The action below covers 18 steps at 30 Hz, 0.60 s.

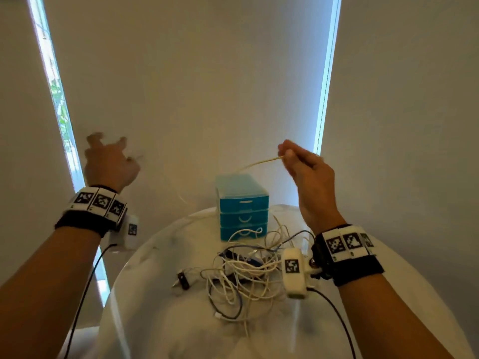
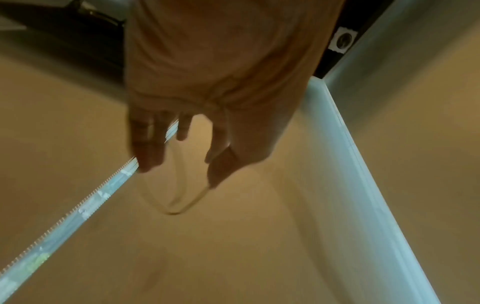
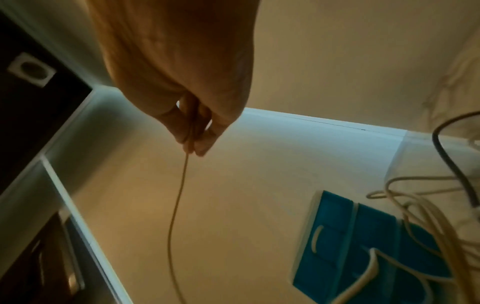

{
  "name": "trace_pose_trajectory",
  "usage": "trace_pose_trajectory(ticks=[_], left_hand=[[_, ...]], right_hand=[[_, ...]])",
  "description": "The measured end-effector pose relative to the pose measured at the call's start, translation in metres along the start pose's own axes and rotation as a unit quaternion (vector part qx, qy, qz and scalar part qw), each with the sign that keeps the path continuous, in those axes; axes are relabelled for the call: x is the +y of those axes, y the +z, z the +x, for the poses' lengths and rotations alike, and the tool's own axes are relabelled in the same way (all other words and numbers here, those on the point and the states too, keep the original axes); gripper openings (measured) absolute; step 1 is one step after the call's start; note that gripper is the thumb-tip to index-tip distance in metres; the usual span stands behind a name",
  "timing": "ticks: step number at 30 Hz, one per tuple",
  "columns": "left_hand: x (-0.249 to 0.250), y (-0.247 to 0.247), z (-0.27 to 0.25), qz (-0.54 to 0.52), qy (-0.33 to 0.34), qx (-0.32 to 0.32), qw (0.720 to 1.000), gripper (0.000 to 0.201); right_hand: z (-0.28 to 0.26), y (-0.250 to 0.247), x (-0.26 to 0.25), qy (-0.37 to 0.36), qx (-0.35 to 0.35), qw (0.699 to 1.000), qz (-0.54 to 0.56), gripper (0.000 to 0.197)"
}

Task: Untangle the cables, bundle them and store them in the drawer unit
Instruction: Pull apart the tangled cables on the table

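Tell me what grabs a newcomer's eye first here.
The tangled heap of cables on the round white table, just before the blue drawer unit. Above it, the right hand pinches a pale cable that runs toward the raised, blurred left hand.

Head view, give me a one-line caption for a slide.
Raised hands, right hand pinching a white cable, above the tangle beside closed blue drawers.

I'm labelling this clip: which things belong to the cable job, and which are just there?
Job:
white cable, pinched by right hand and left hand
tangled cables
blue drawer unit

Just there:
round white table
roller blinds
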State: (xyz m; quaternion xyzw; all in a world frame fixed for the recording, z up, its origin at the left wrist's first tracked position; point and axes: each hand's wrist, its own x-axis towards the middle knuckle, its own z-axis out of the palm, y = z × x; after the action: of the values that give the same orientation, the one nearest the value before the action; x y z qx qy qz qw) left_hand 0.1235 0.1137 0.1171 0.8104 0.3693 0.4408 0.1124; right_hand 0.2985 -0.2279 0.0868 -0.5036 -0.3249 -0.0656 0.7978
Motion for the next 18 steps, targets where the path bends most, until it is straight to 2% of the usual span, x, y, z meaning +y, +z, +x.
trace_pose_trajectory(ticks=[1, 2, 4, 5, 6, 8, 9, 11, 13, 14, 16, 18], left_hand=[[-0.007, 0.002, -0.004, 0.095, -0.039, -0.051, 0.993, 0.061], [-0.008, 0.002, -0.011, 0.183, -0.05, -0.082, 0.978, 0.067], [0.0, 0.004, -0.026, 0.29, -0.007, -0.095, 0.952, 0.067], [0.007, 0.007, -0.031, 0.287, 0.024, -0.099, 0.953, 0.062], [0.017, 0.009, -0.038, 0.248, 0.059, -0.119, 0.96, 0.056], [0.042, 0.021, -0.055, 0.058, 0.136, -0.191, 0.97, 0.042], [0.056, 0.028, -0.066, -0.053, 0.162, -0.235, 0.957, 0.04], [0.086, 0.04, -0.091, -0.188, 0.184, -0.338, 0.904, 0.049], [0.103, 0.052, -0.11, -0.233, 0.166, -0.427, 0.858, 0.061], [0.107, 0.058, -0.116, -0.239, 0.154, -0.452, 0.846, 0.063], [0.11, 0.066, -0.123, -0.232, 0.134, -0.455, 0.849, 0.063], [0.109, 0.073, -0.125, -0.198, 0.128, -0.433, 0.87, 0.061]], right_hand=[[-0.004, 0.007, 0.001, 0.017, -0.037, 0.997, -0.068, 0.028], [-0.009, 0.012, 0.004, 0.034, -0.086, 0.984, -0.155, 0.029], [-0.021, 0.021, 0.019, 0.068, -0.188, 0.937, -0.288, 0.03], [-0.026, 0.023, 0.028, 0.083, -0.211, 0.925, -0.306, 0.029], [-0.031, 0.025, 0.035, 0.093, -0.216, 0.925, -0.299, 0.028], [-0.038, 0.027, 0.044, 0.117, -0.201, 0.941, -0.244, 0.024], [-0.041, 0.029, 0.045, 0.132, -0.197, 0.949, -0.21, 0.023], [-0.045, 0.031, 0.048, 0.136, -0.195, 0.958, -0.161, 0.021], [-0.046, 0.03, 0.051, 0.125, -0.186, 0.964, -0.145, 0.022], [-0.046, 0.029, 0.053, 0.127, -0.182, 0.965, -0.139, 0.022], [-0.045, 0.021, 0.054, 0.134, -0.171, 0.965, -0.148, 0.022], [-0.043, 0.012, 0.058, 0.115, -0.145, 0.96, -0.21, 0.024]])
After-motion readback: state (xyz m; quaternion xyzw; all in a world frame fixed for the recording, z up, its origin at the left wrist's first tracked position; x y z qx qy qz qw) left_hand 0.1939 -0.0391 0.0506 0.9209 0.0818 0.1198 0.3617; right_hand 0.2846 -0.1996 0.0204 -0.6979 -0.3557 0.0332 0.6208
